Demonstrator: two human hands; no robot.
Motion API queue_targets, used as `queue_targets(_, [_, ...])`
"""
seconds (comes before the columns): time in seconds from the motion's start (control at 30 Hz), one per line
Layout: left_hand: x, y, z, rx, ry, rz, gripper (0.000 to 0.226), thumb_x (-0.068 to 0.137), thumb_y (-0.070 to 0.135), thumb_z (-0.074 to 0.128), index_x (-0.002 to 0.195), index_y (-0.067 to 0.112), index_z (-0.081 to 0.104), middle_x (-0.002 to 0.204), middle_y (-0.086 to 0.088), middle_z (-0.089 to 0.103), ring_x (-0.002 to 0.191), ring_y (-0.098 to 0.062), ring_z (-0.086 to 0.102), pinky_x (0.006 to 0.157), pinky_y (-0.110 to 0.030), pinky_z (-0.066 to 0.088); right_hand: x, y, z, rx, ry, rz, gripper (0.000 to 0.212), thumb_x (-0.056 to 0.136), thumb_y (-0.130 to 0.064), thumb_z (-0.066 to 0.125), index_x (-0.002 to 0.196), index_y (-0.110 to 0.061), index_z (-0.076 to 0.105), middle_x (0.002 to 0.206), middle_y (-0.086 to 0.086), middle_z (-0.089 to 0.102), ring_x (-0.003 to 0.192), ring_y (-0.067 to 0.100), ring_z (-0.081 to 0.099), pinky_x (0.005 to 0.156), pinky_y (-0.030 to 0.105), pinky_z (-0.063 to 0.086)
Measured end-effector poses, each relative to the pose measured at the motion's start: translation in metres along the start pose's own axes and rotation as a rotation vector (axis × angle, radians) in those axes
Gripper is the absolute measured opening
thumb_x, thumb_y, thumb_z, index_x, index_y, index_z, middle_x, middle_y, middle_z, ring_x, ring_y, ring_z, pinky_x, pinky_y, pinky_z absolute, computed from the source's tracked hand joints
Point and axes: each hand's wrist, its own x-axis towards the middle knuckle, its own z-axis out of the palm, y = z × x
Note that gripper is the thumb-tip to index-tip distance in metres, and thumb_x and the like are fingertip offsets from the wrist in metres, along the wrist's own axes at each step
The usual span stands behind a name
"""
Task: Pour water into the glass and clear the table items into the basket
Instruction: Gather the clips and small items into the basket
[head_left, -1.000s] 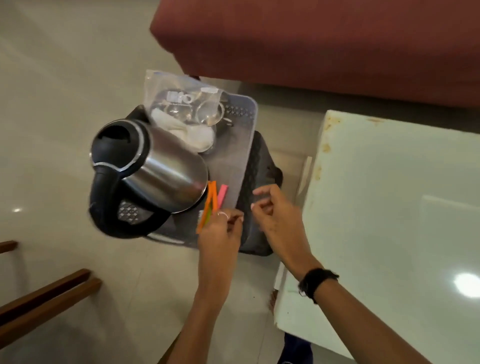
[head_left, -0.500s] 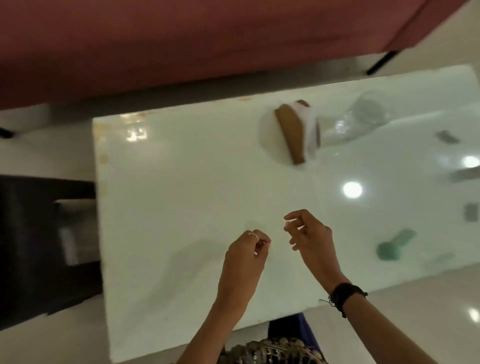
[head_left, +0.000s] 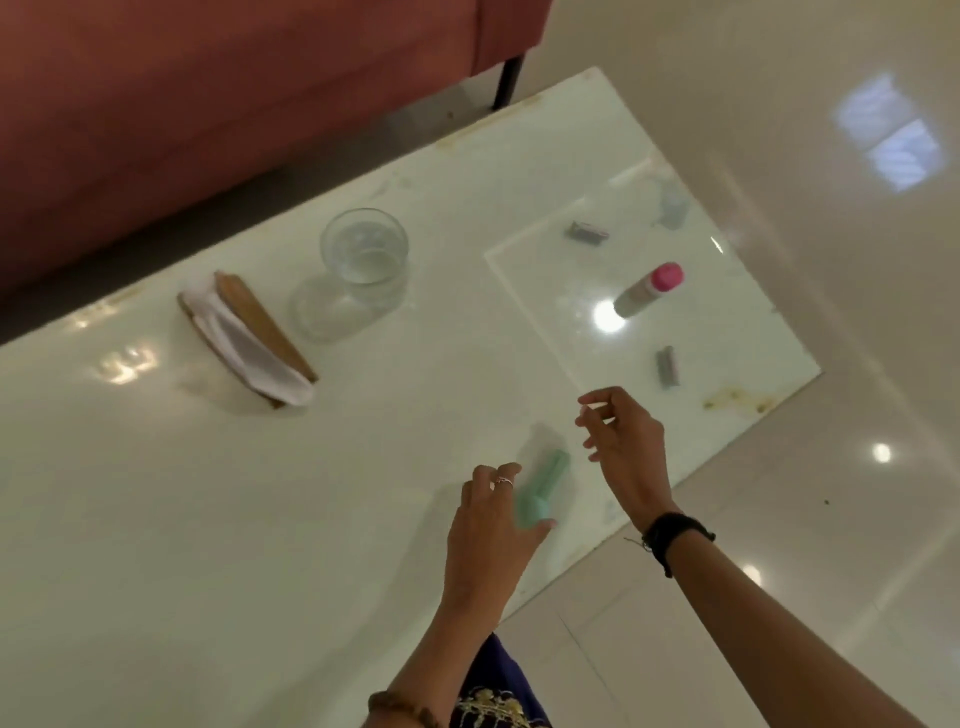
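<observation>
Reaching with loosely spread left hand (head_left: 488, 525) and empty, half-curled right hand (head_left: 623, 441) for small mint-green plastic bottle (head_left: 543, 493): likely light, rigid, slippery, best pinched around its wider body.

Light: dim, warm indoor light from overhead lamps.
Glare: round lamp reflection on the glossy table (head_left: 156, 519) beyond the right hand (head_left: 626, 452); more on the floor (head_left: 831, 467) to its right.
Blur: green object (head_left: 543, 493) beside the left hand (head_left: 491, 525) is motion-smeared.
Shadows: soft, faint.
</observation>
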Motion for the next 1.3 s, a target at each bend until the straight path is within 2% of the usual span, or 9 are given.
queue_targets(0.1, [0.011, 0.007, 0.020, 0.161, -0.050, 0.042, 0.071, 0.077, 0.046, 0.068, 0.136, 0.022, 0.036, 0.127, 0.002, 0.042, 0.113, -0.013, 0.046, 0.091, -0.022, 0.048, 0.032, 0.005, -0.020, 0.015, 0.082, -0.007, 0.011, 0.091, -0.013, 0.050, 0.097, -0.017, 0.059, 0.088, 0.006, 0.067, 0.069, 0.018, 0.063, 0.057, 0.027, 0.051])
queue_targets(0.3, [0.037, 0.014, 0.029, 0.242, 0.038, 0.130, 0.050, 0.082, 0.026, 0.068, 0.126, 0.017, 0.047, 0.115, 0.000, 0.049, 0.103, -0.016, 0.047, 0.085, -0.025, 0.048, 0.081, 0.011, -0.041, 0.071, 0.158, 0.048, 0.028, 0.089, -0.019, 0.058, 0.115, -0.012, 0.051, 0.098, 0.003, 0.061, 0.093, 0.026, 0.063, 0.082, 0.048, 0.054])
queue_targets(0.37, [0.051, 0.018, 0.023, 0.191, 0.092, 0.109, 0.047, 0.081, 0.021, 0.069, 0.123, 0.015, 0.051, 0.113, 0.000, 0.050, 0.101, -0.017, 0.047, 0.081, -0.026, 0.047, 0.091, 0.011, -0.042, 0.049, 0.189, 0.028, 0.037, 0.087, -0.020, 0.060, 0.120, -0.014, 0.046, 0.103, 0.001, 0.058, 0.097, 0.025, 0.060, 0.084, 0.044, 0.052])
queue_targets(0.5, [0.082, 0.025, 0.008, 0.186, 0.167, 0.078, 0.043, 0.079, 0.016, 0.070, 0.119, 0.013, 0.054, 0.110, -0.003, 0.051, 0.099, -0.020, 0.046, 0.073, -0.023, 0.038, 0.110, 0.005, -0.043, -0.051, 0.266, -0.081, 0.044, 0.085, -0.017, 0.063, 0.123, -0.012, 0.041, 0.116, 0.009, 0.054, 0.078, 0.019, 0.058, 0.068, 0.026, 0.039])
queue_targets(0.67, [0.107, 0.028, -0.007, 0.161, 0.139, 0.062, 0.040, 0.077, 0.012, 0.067, 0.115, 0.010, 0.055, 0.110, -0.006, 0.051, 0.098, -0.022, 0.044, 0.070, -0.016, 0.027, 0.135, -0.012, -0.046, -0.119, 0.302, -0.156, 0.050, 0.083, -0.018, 0.065, 0.127, -0.014, 0.041, 0.122, 0.012, 0.044, 0.081, 0.026, 0.059, 0.067, 0.032, 0.047])
queue_targets(0.93, [0.099, 0.021, -0.014, -0.077, 0.117, -0.112, 0.039, 0.073, 0.011, 0.069, 0.109, 0.004, 0.057, 0.112, -0.012, 0.052, 0.103, -0.029, 0.050, 0.082, -0.029, 0.039, 0.131, -0.015, -0.030, -0.221, 0.220, -0.144, 0.032, 0.087, -0.016, 0.054, 0.119, -0.016, 0.052, 0.118, 0.010, 0.050, 0.086, 0.027, 0.056, 0.069, 0.027, 0.037])
queue_targets(1.1, [0.071, -0.003, -0.037, -0.386, 0.112, -0.207, 0.039, 0.073, 0.008, 0.071, 0.110, 0.007, 0.058, 0.111, -0.011, 0.059, 0.098, -0.023, 0.056, 0.075, -0.021, 0.042, 0.084, -0.025, -0.001, -0.048, 0.281, -0.194, 0.029, 0.085, -0.017, 0.060, 0.114, -0.017, 0.055, 0.109, 0.004, 0.056, 0.079, 0.007, 0.053, 0.063, 0.006, 0.038])
queue_targets(1.2, [0.044, -0.033, -0.066, -0.540, 0.190, -0.208, 0.037, 0.074, 0.008, 0.070, 0.109, 0.011, 0.058, 0.110, -0.006, 0.058, 0.091, -0.012, 0.055, 0.066, -0.005, 0.040, 0.031, -0.042, 0.037, 0.122, 0.318, -0.278, 0.023, 0.086, -0.016, 0.064, 0.107, -0.018, 0.058, 0.102, 0.001, 0.058, 0.075, -0.008, 0.054, 0.062, 0.002, 0.042])
queue_targets(1.3, [0.013, -0.065, -0.096, -0.661, 0.284, -0.221, 0.033, 0.075, 0.009, 0.071, 0.103, 0.020, 0.058, 0.104, 0.003, 0.057, 0.087, 0.000, 0.054, 0.065, 0.000, 0.041, -0.029, -0.061, 0.083, 0.209, 0.289, -0.358, 0.022, 0.086, -0.019, 0.066, 0.105, -0.025, 0.057, 0.095, -0.010, 0.058, 0.077, -0.009, 0.056, 0.058, 0.003, 0.043])
